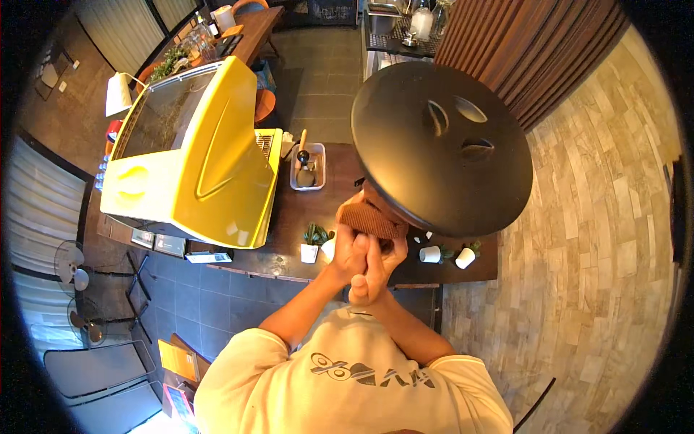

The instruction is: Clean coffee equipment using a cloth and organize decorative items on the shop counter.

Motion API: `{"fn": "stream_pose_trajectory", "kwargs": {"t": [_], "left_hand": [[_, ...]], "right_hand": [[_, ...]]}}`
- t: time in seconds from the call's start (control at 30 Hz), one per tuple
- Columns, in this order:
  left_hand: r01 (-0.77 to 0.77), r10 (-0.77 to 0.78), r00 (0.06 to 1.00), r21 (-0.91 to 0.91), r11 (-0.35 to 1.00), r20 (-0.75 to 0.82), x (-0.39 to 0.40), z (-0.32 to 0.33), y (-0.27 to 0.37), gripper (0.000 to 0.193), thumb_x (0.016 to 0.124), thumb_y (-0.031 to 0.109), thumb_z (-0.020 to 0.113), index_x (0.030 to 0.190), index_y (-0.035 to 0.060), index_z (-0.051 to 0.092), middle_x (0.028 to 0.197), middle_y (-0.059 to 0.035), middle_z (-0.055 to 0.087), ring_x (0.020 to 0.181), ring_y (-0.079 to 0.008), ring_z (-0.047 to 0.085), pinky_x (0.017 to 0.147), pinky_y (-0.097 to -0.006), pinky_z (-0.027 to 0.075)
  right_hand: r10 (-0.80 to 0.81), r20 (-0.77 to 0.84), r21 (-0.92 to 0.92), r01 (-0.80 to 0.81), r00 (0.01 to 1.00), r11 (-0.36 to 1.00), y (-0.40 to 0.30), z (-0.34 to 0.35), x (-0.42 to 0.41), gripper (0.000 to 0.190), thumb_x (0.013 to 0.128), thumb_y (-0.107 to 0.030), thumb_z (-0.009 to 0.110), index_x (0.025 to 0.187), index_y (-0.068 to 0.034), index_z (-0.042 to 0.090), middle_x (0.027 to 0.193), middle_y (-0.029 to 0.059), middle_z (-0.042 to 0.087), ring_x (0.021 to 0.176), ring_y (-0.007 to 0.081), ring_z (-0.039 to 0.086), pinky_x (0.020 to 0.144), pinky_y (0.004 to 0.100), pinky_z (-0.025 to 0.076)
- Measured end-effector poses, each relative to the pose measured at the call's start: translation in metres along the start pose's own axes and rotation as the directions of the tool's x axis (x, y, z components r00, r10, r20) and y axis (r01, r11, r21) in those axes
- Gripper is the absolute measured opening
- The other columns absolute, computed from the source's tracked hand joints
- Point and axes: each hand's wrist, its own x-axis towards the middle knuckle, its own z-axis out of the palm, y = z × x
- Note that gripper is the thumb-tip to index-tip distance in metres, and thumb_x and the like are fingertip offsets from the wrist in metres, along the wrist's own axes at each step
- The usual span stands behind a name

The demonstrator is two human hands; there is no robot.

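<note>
A folded brown ribbed cloth (366, 218) is held in both hands in front of a large round black dome (442, 146). My left hand (352, 244) grips the cloth from the left, its fingers partly behind it. My right hand (382, 260) is against the cloth's lower right side, touching the left hand, with its thumb pointing down. Under the dome's near edge is a reddish-brown part, mostly covered by the cloth and the dome, so what it is cannot be told.
A yellow espresso machine (217, 157) stands left on the dark wooden counter (336, 163). Beside it, a clear plastic tub (308, 167) holds tools. Small potted plants in white pots (309, 253) line the near edge, some right of my hands, where one white pot (430, 254) lies tipped.
</note>
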Motion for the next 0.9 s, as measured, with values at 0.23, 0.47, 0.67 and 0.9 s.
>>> {"fn": "stream_pose_trajectory", "kwargs": {"t": [0.23,0.47,0.67,0.9], "left_hand": [[-0.048,0.049,0.999,0.102,0.994,-0.007,0.043,-0.002,-0.004,0.049,0.099,0.032,0.047,0.136,0.0052,0.031,0.125,-0.0101,0.044,0.117,-0.0195,0.045,0.101,-0.0326,0.038],[0.13,-0.198,0.956,-0.29,0.948,-0.218,0.096,0.007,-0.002,0.05,0.102,0.031,0.044,0.143,0.0032,0.033,0.128,-0.0074,0.051,0.114,-0.0167,0.051,0.097,-0.031,0.042],[0.454,-0.57,0.803,-0.442,0.774,-0.174,0.107,-0.025,-0.029,0.04,0.102,0.031,0.041,0.129,0.0035,0.048,0.121,-0.0084,0.056,0.108,-0.0205,0.055,0.095,-0.0354,0.045],[0.412,-0.5,0.856,-0.407,0.815,-0.134,0.005,-0.045,-0.045,0.042,0.102,0.03,0.037,0.134,0.0045,0.044,0.13,-0.0104,0.049,0.122,-0.0262,0.048,0.107,-0.0406,0.036]], "right_hand": [[-0.038,0.063,-0.098,0.044,0.997,0.994,-0.009,0.01,0.01,0.079,0.098,-0.056,0.022,0.131,0.011,0.048,0.144,0.0308,0.029,0.135,0.0428,0.03,0.111,0.0508,0.023],[-0.026,0.044,-0.192,0.034,0.999,0.981,-0.012,0.009,0.014,0.068,0.099,-0.047,0.026,0.119,0.008,0.06,0.135,0.0283,0.046,0.126,0.0423,0.04,0.107,0.0502,0.031],[0.111,-0.067,-0.169,-0.121,0.992,0.978,-0.003,0.003,0.001,0.052,0.095,-0.035,0.041,0.111,0.01,0.062,0.121,0.024,0.053,0.114,0.0358,0.048,0.099,0.0459,0.038],[0.251,-0.061,-0.117,-0.257,0.966,0.959,0.011,-0.02,-0.021,0.063,0.089,-0.043,0.053,0.125,0.008,0.051,0.119,0.0243,0.053,0.112,0.0354,0.051,0.097,0.0432,0.041]]}}
